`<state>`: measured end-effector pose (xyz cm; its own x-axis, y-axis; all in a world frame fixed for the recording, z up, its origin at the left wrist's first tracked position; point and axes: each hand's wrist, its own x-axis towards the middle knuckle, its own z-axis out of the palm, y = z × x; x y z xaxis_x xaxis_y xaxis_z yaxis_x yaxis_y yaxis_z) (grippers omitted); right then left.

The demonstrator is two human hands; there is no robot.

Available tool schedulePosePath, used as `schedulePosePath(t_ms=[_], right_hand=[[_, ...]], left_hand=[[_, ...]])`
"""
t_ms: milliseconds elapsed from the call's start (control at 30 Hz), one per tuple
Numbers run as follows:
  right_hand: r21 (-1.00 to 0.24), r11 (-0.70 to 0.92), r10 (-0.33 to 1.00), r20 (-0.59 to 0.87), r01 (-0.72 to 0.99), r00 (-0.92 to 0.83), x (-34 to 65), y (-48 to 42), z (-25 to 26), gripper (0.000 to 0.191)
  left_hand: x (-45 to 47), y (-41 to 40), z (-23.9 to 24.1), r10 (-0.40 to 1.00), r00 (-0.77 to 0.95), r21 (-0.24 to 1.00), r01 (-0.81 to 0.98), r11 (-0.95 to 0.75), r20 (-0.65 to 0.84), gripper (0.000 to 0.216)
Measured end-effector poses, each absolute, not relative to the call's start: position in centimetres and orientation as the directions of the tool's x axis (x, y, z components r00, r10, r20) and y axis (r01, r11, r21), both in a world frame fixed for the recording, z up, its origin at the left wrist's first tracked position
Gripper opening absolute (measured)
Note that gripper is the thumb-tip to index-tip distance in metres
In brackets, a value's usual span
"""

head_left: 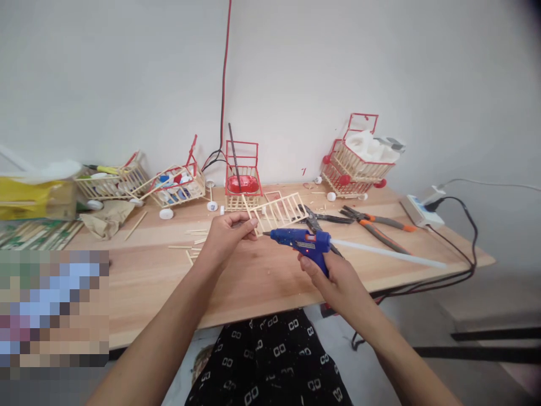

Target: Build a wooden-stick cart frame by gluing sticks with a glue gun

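My left hand pinches one end of a small ladder-like frame of thin wooden sticks, held above the table. Wrapped round the handle of a blue hot glue gun is my right hand. The gun's nozzle points left and sits at the frame's lower corner, close to my left fingertips; whether it touches the wood I cannot tell. A long whitish glue stick sticks out of the gun's back end. Loose wooden sticks lie on the table just left of my left hand.
Small stick-built carts stand along the wall, one holding a red dish. At the right, a stacked cart stands behind orange-handled pliers. A power strip with black cables sits on the table's right side.
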<state>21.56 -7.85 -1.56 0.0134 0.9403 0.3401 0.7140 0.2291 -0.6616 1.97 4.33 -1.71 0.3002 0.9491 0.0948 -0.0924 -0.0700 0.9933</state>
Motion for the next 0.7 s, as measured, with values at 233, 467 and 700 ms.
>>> schedulePosePath(t_ms=[233,467,700], right_hand=[[-0.639,0.211,0.943,0.332,0.739,0.018,21.91,-7.92,-1.66,0.036],[-0.64,0.218,0.939,0.345,0.737,0.022,21.9,-7.81,-1.82,0.04],[-0.649,0.232,0.938,0.346,0.724,0.011,21.82,-7.79,-1.81,0.041]], left_hand=[[2.06,4.38,-1.63,0.951,0.293,0.993,-0.098,-0.071,0.096,0.024],[2.11,4.29,-1.57,0.956,0.281,0.992,-0.111,-0.051,0.081,0.023],[2.06,4.41,-1.65,0.955,0.285,0.992,-0.116,-0.053,0.084,0.024]])
